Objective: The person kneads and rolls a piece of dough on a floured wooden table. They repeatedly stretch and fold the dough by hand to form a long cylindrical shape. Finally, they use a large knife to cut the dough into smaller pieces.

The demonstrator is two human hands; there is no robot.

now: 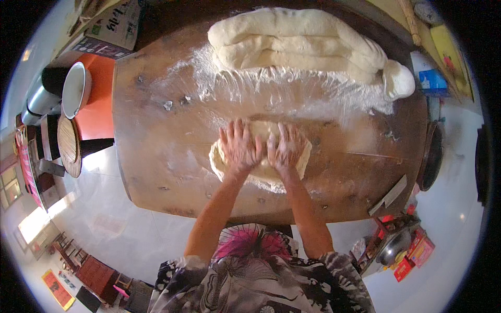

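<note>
Both of my hands press flat on a piece of dough (pixel 266 178) that lies on a wooden table (pixel 164 156). My left hand (pixel 240 148) rests on its left half, fingers spread and pointing away from me. On the right half lies my right hand (pixel 287 148), its fingers also extended. A strip of the dough shows between the two palms, and its rough edges stick out around them. Farther back on the table sits a large folded mass of dough (pixel 297 43), with a smaller rounded lump (pixel 399 80) at its right end. Scattered flour (pixel 203 78) whitens the wood before it.
A flat-bladed tool (pixel 387 195) lies near the table's front right corner. Beyond the left edge are a white enamel basin (pixel 74 90), round woven lids (pixel 68 146) and a cardboard box (pixel 111 31). A metal bowl (pixel 393 248) stands low at the right.
</note>
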